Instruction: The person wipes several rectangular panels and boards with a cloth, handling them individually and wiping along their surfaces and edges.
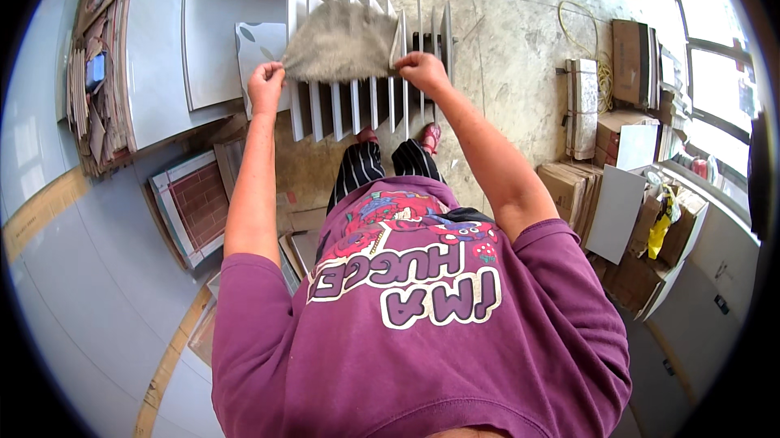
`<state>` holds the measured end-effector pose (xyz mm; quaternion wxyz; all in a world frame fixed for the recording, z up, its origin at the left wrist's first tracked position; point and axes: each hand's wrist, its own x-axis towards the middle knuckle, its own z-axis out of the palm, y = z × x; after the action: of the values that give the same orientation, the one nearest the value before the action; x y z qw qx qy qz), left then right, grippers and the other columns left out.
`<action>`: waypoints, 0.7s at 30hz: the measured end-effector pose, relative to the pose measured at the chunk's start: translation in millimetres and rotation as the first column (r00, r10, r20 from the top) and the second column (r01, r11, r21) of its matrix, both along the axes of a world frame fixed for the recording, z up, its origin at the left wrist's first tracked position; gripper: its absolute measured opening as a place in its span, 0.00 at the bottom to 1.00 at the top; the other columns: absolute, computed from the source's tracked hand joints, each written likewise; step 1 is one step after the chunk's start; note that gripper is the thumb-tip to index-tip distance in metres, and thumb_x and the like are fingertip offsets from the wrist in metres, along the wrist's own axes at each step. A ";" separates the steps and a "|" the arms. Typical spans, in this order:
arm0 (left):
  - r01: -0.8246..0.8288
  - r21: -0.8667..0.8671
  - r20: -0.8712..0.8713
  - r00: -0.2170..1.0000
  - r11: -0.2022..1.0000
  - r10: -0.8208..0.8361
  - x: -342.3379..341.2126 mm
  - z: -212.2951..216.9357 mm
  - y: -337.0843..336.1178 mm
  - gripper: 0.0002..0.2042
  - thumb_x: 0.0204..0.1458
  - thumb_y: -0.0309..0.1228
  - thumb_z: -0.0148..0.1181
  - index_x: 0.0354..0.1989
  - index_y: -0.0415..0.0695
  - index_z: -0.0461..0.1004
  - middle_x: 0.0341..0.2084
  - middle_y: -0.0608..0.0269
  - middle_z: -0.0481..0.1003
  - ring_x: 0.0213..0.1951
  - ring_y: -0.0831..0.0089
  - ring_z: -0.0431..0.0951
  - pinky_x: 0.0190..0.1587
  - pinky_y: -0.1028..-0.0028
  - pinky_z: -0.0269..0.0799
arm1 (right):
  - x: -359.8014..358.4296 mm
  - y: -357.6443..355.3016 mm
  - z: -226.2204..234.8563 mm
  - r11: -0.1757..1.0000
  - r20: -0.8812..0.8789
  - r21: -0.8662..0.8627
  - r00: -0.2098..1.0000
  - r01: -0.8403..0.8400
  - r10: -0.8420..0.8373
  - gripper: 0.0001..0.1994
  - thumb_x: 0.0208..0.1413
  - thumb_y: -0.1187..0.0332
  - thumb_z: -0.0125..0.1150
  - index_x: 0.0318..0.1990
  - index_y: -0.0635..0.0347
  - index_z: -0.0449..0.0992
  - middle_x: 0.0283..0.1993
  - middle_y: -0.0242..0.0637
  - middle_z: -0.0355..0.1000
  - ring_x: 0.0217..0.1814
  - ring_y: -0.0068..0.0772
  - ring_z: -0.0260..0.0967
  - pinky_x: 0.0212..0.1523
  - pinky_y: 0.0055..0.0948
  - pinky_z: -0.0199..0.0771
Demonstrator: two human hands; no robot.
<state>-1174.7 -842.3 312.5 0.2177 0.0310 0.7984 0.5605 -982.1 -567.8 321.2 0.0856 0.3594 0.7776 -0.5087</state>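
A grey cloth (341, 44) is stretched at about twelve o'clock over a row of upright white tiles (357, 105). The left hand (266, 84) pinches its eleven-o'clock corner in curled fingers, the right hand (421, 68) clamps its one-o'clock edge; cardboard boxes (630, 60) stand well apart at two o'clock

Grey cloth (341, 44) (fuzzy, spread flat) over upright tiles (357, 105).
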 end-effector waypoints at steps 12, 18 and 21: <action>0.041 -0.275 0.203 0.979 0.960 0.016 150.8 -15.2 -97.5 0.05 0.43 0.21 0.56 0.30 0.40 0.72 0.20 0.67 0.73 0.19 0.82 0.71 0.23 0.81 0.67 | 91.3 -37.4 -7.2 0.827 0.267 -0.439 0.828 -0.351 0.494 0.12 0.37 0.72 0.60 0.34 0.54 0.78 0.26 0.31 0.74 0.24 0.21 0.69 0.26 0.20 0.70; 0.118 -0.261 0.324 0.946 0.958 -0.028 203.0 -0.1 -97.5 0.05 0.42 0.21 0.57 0.29 0.39 0.72 0.20 0.66 0.72 0.20 0.81 0.70 0.23 0.80 0.68 | 132.4 -23.3 -32.6 0.710 0.303 -0.607 0.723 -0.357 0.621 0.12 0.37 0.71 0.60 0.34 0.56 0.78 0.24 0.29 0.74 0.23 0.17 0.68 0.22 0.17 0.68; 0.218 -0.242 0.380 0.918 0.945 -0.114 214.9 15.9 -85.1 0.05 0.43 0.22 0.56 0.30 0.39 0.71 0.20 0.66 0.72 0.20 0.81 0.70 0.21 0.80 0.67 | 143.0 -11.0 -22.1 0.689 0.343 -0.606 0.650 -0.399 0.678 0.12 0.37 0.71 0.59 0.34 0.56 0.78 0.25 0.29 0.74 0.23 0.18 0.69 0.24 0.17 0.69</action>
<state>-959.8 -927.4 328.4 0.4099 -0.0351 0.8103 0.4174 -839.2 -578.9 299.0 0.5404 0.1976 0.6409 -0.5081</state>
